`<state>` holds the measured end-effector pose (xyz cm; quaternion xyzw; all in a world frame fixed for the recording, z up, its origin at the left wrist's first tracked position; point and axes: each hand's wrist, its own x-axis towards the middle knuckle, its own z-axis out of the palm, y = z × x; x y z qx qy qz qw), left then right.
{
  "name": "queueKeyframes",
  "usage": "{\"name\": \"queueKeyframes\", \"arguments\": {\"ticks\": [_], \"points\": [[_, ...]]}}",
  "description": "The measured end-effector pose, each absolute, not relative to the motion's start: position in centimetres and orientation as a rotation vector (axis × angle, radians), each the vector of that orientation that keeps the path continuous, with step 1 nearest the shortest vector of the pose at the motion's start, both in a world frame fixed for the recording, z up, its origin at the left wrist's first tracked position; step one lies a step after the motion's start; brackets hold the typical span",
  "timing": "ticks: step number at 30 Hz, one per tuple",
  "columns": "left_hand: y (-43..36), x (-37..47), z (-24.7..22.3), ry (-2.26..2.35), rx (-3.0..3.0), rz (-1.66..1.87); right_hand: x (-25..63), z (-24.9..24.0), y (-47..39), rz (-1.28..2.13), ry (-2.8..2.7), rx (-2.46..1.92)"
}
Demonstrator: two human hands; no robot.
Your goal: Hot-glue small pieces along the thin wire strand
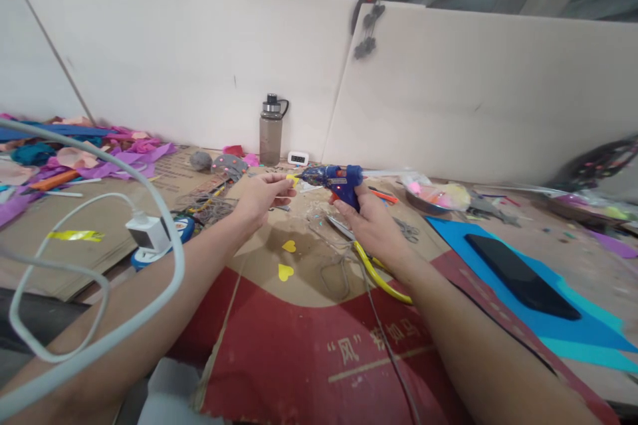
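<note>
My right hand (371, 219) is wrapped round the grip of a blue hot glue gun (336, 179), its nozzle pointing left. My left hand (264, 196) pinches a small yellow paper piece (292, 180) right at the nozzle tip; its full shape is partly hidden by the fingers. Below, two yellow paper hearts, an upper one (289, 246) and a lower one (285, 272), lie on the cardboard (264, 252). Yellow-handled scissors (381, 279) rest beneath my right wrist, their blades partly covered by the hand.
A water bottle (270, 133) and a small digital clock (298, 159) stand by the white partition. To the right, a black phone (521, 275) lies on blue sheets (448, 232). A white cable (169, 232) with a charger (148, 234) loops across the left foreground. Colourful scraps (84, 153) pile up far left.
</note>
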<state>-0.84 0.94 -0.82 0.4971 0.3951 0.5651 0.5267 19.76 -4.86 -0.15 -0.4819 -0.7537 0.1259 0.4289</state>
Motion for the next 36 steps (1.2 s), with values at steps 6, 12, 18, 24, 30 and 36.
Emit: {"name": "queueKeyframes", "arguments": {"ticks": [6,12,18,24,30,36], "points": [[0.84,-0.9,-0.88,0.954,1.235,1.348,19.73,-0.06,-5.01,0.284,-1.897,-1.285],[0.67,-0.85,-0.84,0.964,1.256,1.347,19.74,-0.09,-5.04,0.242,-1.914,-1.285],[0.64,-0.71,-0.7,0.988,1.262,1.354,19.68,-0.07,-5.0,0.214,-1.923,-1.301],[0.66,-0.7,-0.66,0.99,1.274,1.356,19.7,-0.06,-5.21,0.176,-1.942,-1.308],[0.7,-0.69,-0.56,0.996,1.266,1.352,19.68,0.01,-5.32,0.165,-1.935,-1.324],[0.53,-0.63,-0.46,0.995,1.256,1.365,19.62,0.16,-5.31,0.181,-1.939,-1.36]]}}
